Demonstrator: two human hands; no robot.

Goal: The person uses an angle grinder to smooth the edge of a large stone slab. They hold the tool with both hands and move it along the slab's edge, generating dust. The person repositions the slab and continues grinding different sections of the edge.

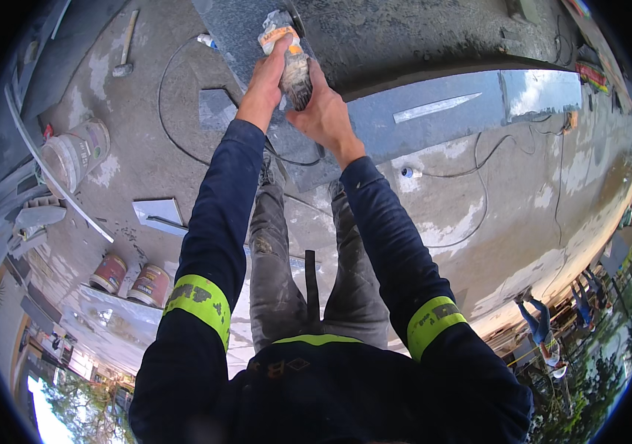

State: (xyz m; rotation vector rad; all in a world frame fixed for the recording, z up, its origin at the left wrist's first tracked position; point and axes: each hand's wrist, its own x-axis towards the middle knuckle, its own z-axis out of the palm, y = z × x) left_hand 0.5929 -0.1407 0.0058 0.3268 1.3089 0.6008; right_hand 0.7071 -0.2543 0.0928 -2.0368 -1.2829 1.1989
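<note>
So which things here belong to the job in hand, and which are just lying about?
Likely in the job:
dusty power tool, held by left hand and right hand
grey slab beneath it

Apparently lying about:
wooden-handled hammer
pale bucket
two reddish tins

The grey concrete floor point(523, 214) is blotched by pale patches point(99, 74); trees point(86, 407) beyond are lit by daylight.

Underside of probable power tool point(297, 72) hidden.
</note>
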